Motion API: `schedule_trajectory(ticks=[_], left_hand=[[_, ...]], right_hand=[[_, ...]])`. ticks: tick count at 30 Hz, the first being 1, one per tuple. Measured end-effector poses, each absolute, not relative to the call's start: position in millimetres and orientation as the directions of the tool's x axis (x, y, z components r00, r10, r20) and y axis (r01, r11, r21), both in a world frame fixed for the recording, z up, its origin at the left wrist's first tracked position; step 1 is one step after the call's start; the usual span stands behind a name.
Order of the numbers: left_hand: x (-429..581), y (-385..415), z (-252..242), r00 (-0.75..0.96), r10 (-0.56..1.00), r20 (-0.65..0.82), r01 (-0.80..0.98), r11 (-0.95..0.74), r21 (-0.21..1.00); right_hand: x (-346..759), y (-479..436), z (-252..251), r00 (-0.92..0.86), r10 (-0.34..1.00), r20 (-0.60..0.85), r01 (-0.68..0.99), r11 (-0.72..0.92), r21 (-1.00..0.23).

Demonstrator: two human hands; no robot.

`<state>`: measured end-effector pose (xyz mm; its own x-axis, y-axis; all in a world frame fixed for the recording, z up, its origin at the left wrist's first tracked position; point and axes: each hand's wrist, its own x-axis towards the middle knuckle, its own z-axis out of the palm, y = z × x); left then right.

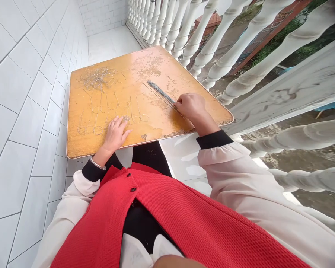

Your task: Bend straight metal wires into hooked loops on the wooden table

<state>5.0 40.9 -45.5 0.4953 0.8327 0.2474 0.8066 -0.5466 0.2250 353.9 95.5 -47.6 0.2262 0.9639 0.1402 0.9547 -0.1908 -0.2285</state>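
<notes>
My left hand (115,134) lies flat near the front edge of a worn orange table (134,74), fingers spread, touching bent wire loops (111,115) laid out in rows. My right hand (191,108) rests on the near end of a bundle of straight thin wires (160,93), fingers curled over them. A tangled pile of wire shapes (96,76) sits at the table's far left.
A white tiled wall (22,93) runs close along the left. A white baluster railing (240,74) stands on the right, just beyond the table. White tiled floor (111,41) stretches behind the table. My red vest fills the foreground.
</notes>
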Motion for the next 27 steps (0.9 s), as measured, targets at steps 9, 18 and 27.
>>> schedule_trajectory(ticks=[9,18,27], left_hand=[[5.1,36.7,-46.3,0.494,0.831,0.255,0.798,-0.550,0.245],[4.9,38.5,-49.7,0.503,0.823,0.265,0.784,-0.563,0.262],[6.4,35.3,-44.7,0.505,0.832,0.230,0.792,-0.553,0.258]], right_hand=[[365.6,100.1,-47.8,0.156,0.961,0.227,0.967,-0.102,-0.233],[342.6,88.1,-66.2,0.093,0.975,0.200,0.981,-0.055,-0.189],[362.9,144.9,-79.7,0.060,0.996,0.061,0.994,-0.054,-0.091]])
